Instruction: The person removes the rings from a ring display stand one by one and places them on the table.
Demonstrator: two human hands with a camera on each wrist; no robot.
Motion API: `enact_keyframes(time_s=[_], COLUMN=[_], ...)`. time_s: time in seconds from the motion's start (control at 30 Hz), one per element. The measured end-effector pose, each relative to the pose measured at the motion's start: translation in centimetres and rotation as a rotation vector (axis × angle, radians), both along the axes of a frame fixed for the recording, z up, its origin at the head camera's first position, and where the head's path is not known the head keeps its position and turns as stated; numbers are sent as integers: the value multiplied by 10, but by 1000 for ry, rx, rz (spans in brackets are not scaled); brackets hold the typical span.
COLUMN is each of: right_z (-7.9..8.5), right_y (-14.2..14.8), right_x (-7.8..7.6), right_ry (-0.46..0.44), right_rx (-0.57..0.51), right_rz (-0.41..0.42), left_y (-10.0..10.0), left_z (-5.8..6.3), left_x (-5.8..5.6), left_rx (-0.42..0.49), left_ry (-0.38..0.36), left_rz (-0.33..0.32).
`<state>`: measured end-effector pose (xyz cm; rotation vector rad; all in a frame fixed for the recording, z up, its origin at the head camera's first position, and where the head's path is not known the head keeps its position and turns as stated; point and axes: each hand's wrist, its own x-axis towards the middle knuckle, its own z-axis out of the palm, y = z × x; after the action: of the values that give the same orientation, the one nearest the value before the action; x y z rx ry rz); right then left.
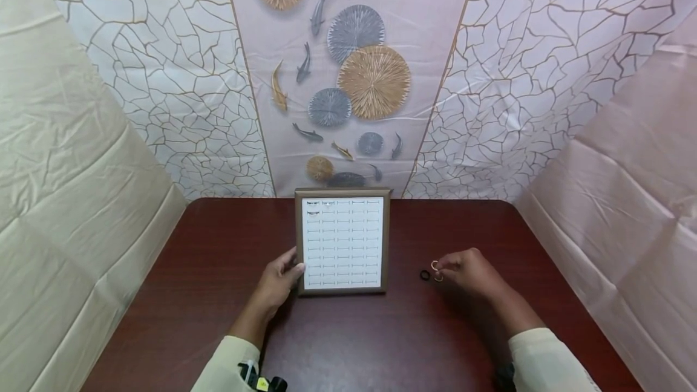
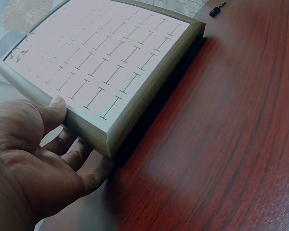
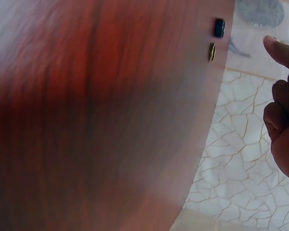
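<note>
A brown-framed ring tray (image 1: 342,241) with a white slotted insert lies on the dark red table (image 1: 218,295). A few rings (image 1: 313,204) sit in its far left slots. My left hand (image 1: 280,277) grips the tray's near left corner (image 2: 103,139), thumb (image 2: 55,110) on the frame and fingers (image 2: 82,156) beneath it. To the tray's right my right hand (image 1: 468,271) pinches a gold ring (image 1: 434,265) at its fingertips. A black ring (image 1: 425,275) and a second gold ring (image 1: 438,278) lie on the table beside it. The right wrist view shows the black ring (image 3: 219,27) and a gold ring (image 3: 212,52) left of my index finger (image 3: 282,50).
Patterned sheeting with fish and round discs (image 1: 354,77) hangs right behind the table's far edge. Plain cloth panels (image 1: 65,168) close off the left and right sides. The table wood shows bare in front of the tray and at both ends.
</note>
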<state>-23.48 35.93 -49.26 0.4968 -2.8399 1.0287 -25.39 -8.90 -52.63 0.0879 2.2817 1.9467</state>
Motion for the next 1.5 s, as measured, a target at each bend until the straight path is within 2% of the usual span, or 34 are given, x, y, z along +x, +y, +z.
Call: enact_keyframes(time_s=[0.2, 0.47, 1.0, 1.5], right_z=[-5, -9, -14, -14], right_y=[8, 5, 6, 11], right_x=[-2, -7, -5, 2], right_ry=[19, -18, -169, -167], right_rx=[61, 147, 190, 155], right_rz=[90, 167, 174, 171], left_y=[-3, -8, -10, -5], left_z=[3, 3, 3, -2], left_x=[0, -1, 2, 0], left_rx=[-14, -25, -23, -29], left_ry=[12, 0, -16, -23], left_rz=[13, 23, 8, -20])
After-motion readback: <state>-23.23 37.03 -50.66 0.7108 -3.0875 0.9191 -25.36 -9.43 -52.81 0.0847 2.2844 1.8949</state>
